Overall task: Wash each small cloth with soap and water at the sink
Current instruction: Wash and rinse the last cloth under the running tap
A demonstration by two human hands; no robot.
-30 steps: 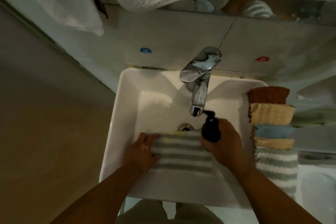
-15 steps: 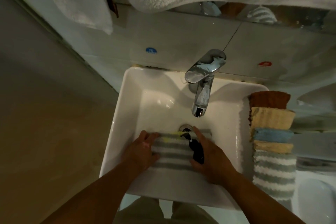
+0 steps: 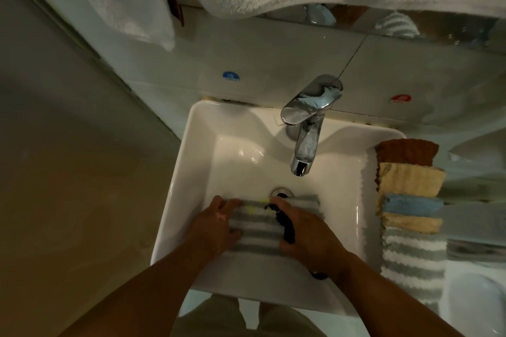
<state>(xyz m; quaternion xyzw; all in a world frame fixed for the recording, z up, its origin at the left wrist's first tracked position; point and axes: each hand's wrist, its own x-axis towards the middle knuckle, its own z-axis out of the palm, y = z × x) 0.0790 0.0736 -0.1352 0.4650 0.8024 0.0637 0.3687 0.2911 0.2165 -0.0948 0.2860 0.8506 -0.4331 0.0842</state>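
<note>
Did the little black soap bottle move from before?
Yes. The small black pump bottle in the right hand has come away from the chrome faucet spout, down toward the person, over the grey-and-white striped cloth.

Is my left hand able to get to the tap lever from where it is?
Probably yes: the left hand only rests on the striped cloth, and nothing stands between it and the tap lever.

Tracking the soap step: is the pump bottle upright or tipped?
Tipped: the right hand holds the dark pump bottle slanted, nozzle over the striped cloth.
</note>
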